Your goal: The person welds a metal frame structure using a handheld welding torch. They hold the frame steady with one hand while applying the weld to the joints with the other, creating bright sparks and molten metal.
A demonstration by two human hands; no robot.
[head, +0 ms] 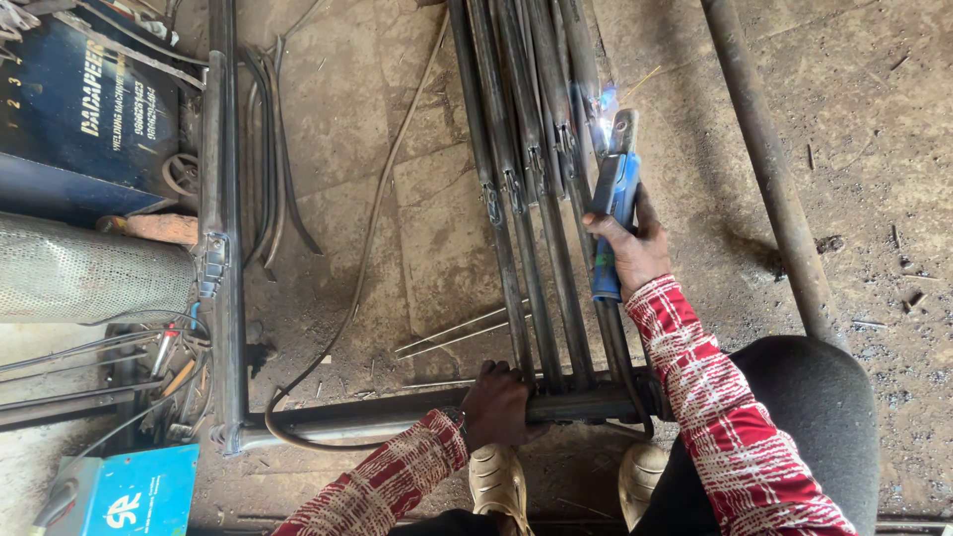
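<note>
Head view: right hand (635,248) grips blue electrode holder (613,199); left hand (496,405) clasps crossbar (397,407).

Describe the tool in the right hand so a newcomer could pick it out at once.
Start at the bundle of dark steel rods running up the floor's middle. Along its right edge the right hand holds a welding electrode holder. It is the only blue-handled thing there, sparking at its tip.
</note>
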